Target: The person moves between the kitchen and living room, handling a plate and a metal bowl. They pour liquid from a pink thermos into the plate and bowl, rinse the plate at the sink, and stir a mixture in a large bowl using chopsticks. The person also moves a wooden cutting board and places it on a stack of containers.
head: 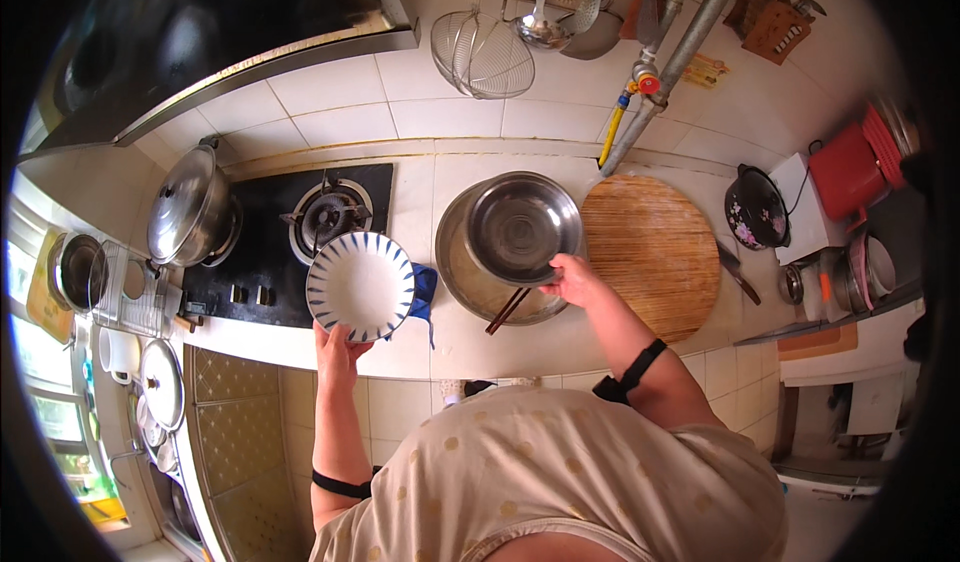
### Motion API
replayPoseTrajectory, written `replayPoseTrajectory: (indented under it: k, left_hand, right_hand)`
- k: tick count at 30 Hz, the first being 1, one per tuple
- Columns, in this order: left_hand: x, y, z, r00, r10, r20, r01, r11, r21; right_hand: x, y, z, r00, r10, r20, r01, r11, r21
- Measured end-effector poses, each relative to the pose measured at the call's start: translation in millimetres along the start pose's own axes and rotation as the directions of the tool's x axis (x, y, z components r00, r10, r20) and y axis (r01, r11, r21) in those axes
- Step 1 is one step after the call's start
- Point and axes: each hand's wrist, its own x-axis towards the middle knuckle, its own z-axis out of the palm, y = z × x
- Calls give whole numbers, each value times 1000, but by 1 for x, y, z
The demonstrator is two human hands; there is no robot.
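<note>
My left hand point(337, 352) grips the near rim of a white ceramic bowl point(360, 284) with blue stripes around its rim, over the right edge of the gas stove point(262, 284). My right hand point(576, 280) has the near right rim of a stainless steel bowl point(521, 224) between thumb and fingers. That bowl looks empty and overlaps a larger round metal basin point(459, 262) on the counter. Dark chopsticks point(506, 313) stick out from under the steel bowl, across the basin's near side. A blue cloth point(424, 292) lies partly behind the striped bowl.
A round wooden board point(649, 254) lies right of the basin, with a knife point(739, 273) beside it. Farther right are a black floral pot point(756, 208) and a red container point(847, 172). A lidded metal wok point(187, 205) stands on the left burner. Utensils and a wire strainer point(484, 55) hang on the wall.
</note>
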Motion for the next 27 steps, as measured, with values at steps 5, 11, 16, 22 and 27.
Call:
replayPoseTrajectory:
  k: [5,11,16,22,27]
  left_hand:
    - [-12,-16,-35,992,-28,-126,19,997,-72]
    - [-18,-26,-53,982,-76,-173,63,995,-77]
    - [-19,-29,-57,983,-96,-155,82,992,-91]
    - [-14,-24,-43,987,-100,-127,93,994,-64]
    - [-15,-15,-28,996,-63,-69,58,996,-67]
  right_hand:
    - [-15,15,-11,1000,19,2,-19,999,-35]
    - [17,-10,-6,999,23,31,-25,999,45]
    - [-15,-15,-39,997,-37,-67,37,999,8]
    - [-3,6,-15,999,27,-45,-26,999,27]
    - [3,-12,-24,993,-77,-92,81,996,35]
